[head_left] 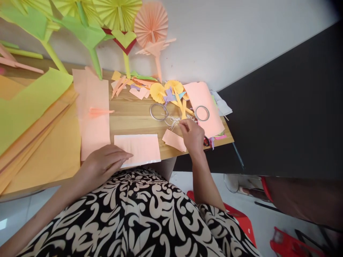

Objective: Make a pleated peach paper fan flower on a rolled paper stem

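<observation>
A rectangular peach paper sheet (142,146) with white strips along its top and bottom edges lies at the table's front. Over its left end rests my left hand (105,160), fingers stretched out and lying flat, fingertips on the paper. My right hand (192,135) is closed in a pinch at the near side of a tangle of thin white strips (174,122). What the pinch holds, if anything, is too small to make out. A small peach paper piece (174,140) lies just left of that hand. Two tape rolls (158,112) sit beyond, one on stacked peach paper (206,96).
Tall paper fan flowers (151,25) lean against the wall. Paper scraps and yellow paper fans (158,92) lie at the back. Large yellow sheets (53,150) and a long peach sheet (93,135) cover the left side. A black panel (281,107) stands right; red stools (241,221) are below.
</observation>
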A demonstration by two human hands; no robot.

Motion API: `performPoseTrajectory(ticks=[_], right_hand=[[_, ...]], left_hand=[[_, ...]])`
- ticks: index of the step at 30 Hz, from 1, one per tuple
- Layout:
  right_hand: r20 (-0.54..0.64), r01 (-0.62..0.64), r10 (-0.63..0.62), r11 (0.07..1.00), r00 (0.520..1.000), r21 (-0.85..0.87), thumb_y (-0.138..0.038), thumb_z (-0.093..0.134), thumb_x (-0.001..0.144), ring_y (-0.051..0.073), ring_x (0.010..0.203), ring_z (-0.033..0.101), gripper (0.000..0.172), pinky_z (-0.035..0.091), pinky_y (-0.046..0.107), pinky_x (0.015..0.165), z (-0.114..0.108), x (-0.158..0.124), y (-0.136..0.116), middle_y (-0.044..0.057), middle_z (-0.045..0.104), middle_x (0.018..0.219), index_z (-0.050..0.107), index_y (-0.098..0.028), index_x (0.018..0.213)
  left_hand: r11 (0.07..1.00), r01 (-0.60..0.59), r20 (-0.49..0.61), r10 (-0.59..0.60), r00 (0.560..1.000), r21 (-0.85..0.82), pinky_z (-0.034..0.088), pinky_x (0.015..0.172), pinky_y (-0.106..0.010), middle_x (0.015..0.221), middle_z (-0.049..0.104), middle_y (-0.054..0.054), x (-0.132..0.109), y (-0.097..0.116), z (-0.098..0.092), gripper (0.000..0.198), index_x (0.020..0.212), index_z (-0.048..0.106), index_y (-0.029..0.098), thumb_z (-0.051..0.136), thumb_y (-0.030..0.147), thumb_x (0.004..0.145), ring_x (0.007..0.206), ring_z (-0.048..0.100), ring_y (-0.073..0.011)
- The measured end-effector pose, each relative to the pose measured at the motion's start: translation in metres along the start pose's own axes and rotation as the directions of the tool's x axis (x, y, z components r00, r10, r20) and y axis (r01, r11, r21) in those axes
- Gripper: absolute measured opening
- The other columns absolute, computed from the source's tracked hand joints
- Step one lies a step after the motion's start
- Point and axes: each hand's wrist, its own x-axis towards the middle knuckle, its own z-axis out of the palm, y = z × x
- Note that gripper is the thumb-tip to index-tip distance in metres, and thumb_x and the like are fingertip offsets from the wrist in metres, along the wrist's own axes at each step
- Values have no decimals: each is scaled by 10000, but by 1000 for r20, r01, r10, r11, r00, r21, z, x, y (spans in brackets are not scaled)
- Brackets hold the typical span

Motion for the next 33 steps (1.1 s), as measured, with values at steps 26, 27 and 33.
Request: performPoseTrajectory(ticks=[26,27,33], right_hand=[[459,469,-462,877,759,108,-346,431,1080,237,1505,470,566,282,486,1298,63,-59,-68,172,558,1550,396,-105,1590],[445,456,-439,887,780,74,-325,423,1080,246,1483,498,544,309,496,1281,58,-59,-57,176,581,1528,418,-101,1576],[406,447,-385,892,829,-66,-226,460,1057,268,1180,694,343,500,433,1067,36,-32,-38,154,743,1293,673,-132,1310]], left_hand=[[838,22,103,-93,990,545,338,1232,-565,1426,661,-146,-1,-3,6,392,1317,682,114,392,238,1085,1340,632,-290],[830,15,106,-89,990,557,338,1226,-562,1422,664,-144,-2,-3,5,390,1307,683,111,387,242,1089,1332,638,-287],[808,-33,98,-31,995,588,413,1086,-505,1246,769,-116,17,0,-3,312,1179,708,123,433,235,1082,1143,712,-271]])
